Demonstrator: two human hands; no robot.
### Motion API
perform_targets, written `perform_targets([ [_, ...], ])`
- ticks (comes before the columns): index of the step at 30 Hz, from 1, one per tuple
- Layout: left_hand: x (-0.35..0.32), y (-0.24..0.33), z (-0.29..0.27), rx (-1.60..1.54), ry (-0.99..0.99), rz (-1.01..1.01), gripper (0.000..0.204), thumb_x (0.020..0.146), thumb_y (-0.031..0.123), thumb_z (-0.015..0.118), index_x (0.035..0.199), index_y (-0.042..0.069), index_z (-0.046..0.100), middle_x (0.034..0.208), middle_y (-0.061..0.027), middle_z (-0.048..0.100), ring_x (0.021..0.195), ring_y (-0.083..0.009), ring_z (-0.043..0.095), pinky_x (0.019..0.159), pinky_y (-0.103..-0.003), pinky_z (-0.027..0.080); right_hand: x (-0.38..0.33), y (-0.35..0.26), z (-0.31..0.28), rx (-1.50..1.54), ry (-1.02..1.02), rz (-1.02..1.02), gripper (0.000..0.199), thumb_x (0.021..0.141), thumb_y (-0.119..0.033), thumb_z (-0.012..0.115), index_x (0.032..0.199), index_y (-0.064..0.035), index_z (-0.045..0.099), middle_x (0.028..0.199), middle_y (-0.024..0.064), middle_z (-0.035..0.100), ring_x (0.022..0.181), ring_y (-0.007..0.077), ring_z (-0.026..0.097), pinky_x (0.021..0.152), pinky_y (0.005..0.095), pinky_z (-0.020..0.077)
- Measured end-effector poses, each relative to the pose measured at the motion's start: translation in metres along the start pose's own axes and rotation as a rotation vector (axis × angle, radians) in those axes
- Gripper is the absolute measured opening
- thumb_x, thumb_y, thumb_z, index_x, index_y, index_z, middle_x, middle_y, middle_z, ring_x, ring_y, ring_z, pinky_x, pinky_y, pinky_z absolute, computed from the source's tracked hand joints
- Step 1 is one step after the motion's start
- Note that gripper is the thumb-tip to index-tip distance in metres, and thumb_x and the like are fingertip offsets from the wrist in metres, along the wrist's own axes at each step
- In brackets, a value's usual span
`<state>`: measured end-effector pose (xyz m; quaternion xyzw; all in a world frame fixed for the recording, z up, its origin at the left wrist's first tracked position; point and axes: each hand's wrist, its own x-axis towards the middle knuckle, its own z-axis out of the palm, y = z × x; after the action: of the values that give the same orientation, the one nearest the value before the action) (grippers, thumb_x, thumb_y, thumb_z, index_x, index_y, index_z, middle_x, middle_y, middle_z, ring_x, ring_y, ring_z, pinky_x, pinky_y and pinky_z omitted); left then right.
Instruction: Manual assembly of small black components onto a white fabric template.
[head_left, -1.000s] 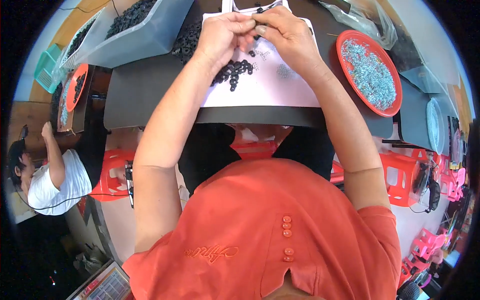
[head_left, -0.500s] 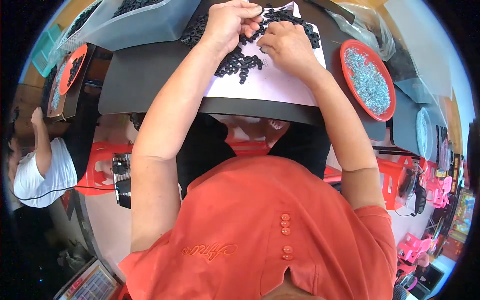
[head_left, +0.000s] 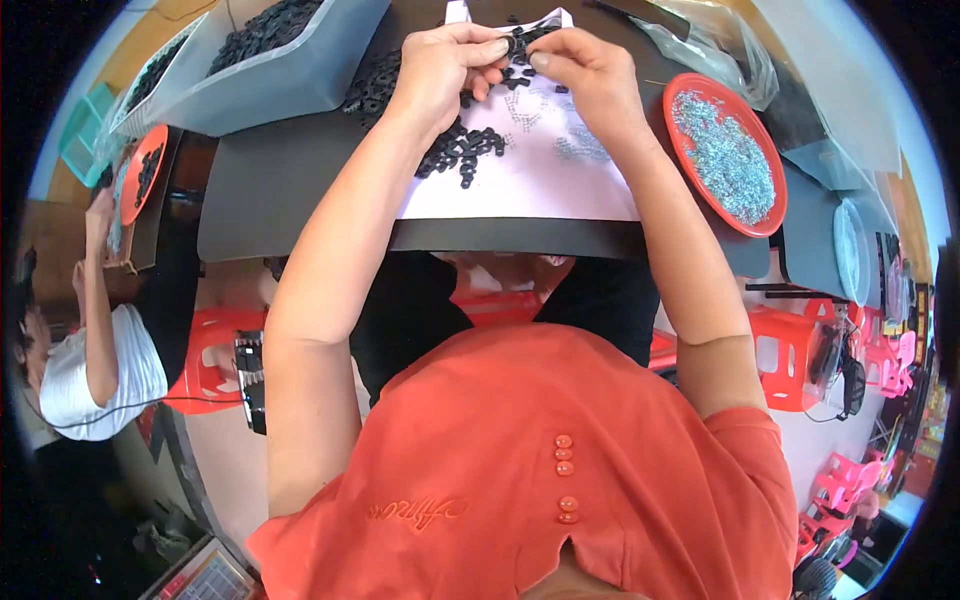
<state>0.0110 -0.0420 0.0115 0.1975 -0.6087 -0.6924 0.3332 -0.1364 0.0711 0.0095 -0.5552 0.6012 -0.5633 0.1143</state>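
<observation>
My left hand (head_left: 452,68) is closed, with a small black piece (head_left: 511,46) pinched between thumb and fingertips. Facing it, my right hand (head_left: 598,75) has thumb and forefinger pressed together close to that piece. Whatever those right fingertips hold is too small to make out. Both hands are over a white sheet (head_left: 520,190) with raised far corners. Loose small black pieces (head_left: 462,152) lie on it beside my left wrist, and more are beyond my fingers. Little clear or silvery bits (head_left: 580,145) are scattered on the sheet near my right wrist.
A red plate (head_left: 776,205) of silvery bits stands on the dark table (head_left: 290,185) at right. Far left is a translucent bin (head_left: 270,110) of black pieces. Clear plastic bags (head_left: 745,70) lie at the far right. Another person (head_left: 105,365) sits at left, beside an orange plate (head_left: 133,205).
My right hand has lifted from the black pieces and come up opposite my left fingertips. Silvery bits on the sheet now show. The person at left has raised an arm.
</observation>
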Motion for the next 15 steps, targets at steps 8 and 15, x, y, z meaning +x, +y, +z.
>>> perform_targets([
  [8, -0.011, 0.0, 0.017, 0.139, -0.015, 0.01, 0.013, 0.088, 0.005, 0.066, 0.097, -0.003, 0.069, 0.079, -0.0089, 0.068, 0.063, -0.011, 0.061, 0.05, -0.022, 0.046, 0.001, -0.01, -0.005, 0.307, 0.029, 0.26, 0.014, 0.089, -0.008, 0.064, 0.097, 0.0019, 0.069, 0.078, 0.0031, 0.066, 0.075, 0.008, 0.059, 0.072, 0.0207, 0.0465],
  [15, -0.011, -0.001, 0.018, 0.147, -0.006, 0.021, 0.01, 0.088, 0.005, 0.066, 0.094, -0.003, 0.068, 0.077, -0.0075, 0.067, 0.061, -0.0103, 0.06, 0.049, -0.022, 0.045, 0.001, -0.01, -0.004, 0.285, 0.023, 0.288, 0.014, 0.089, -0.01, 0.065, 0.096, 0.0015, 0.069, 0.075, 0.0038, 0.066, 0.071, 0.0078, 0.059, 0.068, 0.0198, 0.0463],
])
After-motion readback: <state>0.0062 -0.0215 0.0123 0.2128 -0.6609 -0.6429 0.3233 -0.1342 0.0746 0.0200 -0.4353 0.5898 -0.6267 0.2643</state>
